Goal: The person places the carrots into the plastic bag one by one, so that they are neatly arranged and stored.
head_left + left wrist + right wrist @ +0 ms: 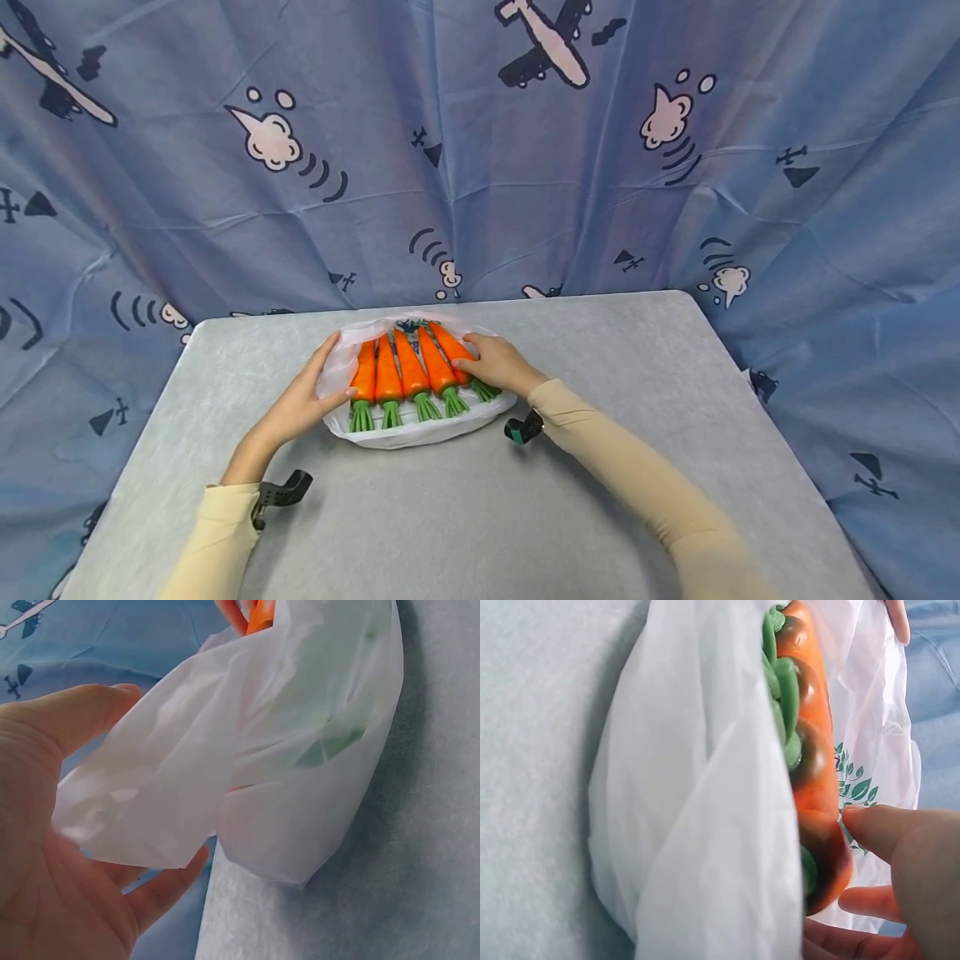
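Note:
Several orange carrots (408,367) with short green tops lie side by side in the mouth of a white plastic bag (420,433), tops toward the person. At the bag's left side my left hand (296,404) has its fingers spread, the thumb by the leftmost carrot (364,372). The left wrist view shows this hand (67,802) around a loose flap of the bag (150,772). My right hand (498,362) holds the rightmost carrot (447,340) between thumb and fingers. In the right wrist view the thumb (877,825) touches a carrot's side (832,855).
The bag rests on a light grey table (480,517), near its far edge. A blue curtain (480,167) printed with planes hangs behind it. Each wrist wears a black camera mount, the left mount (285,490) and the right mount (523,428).

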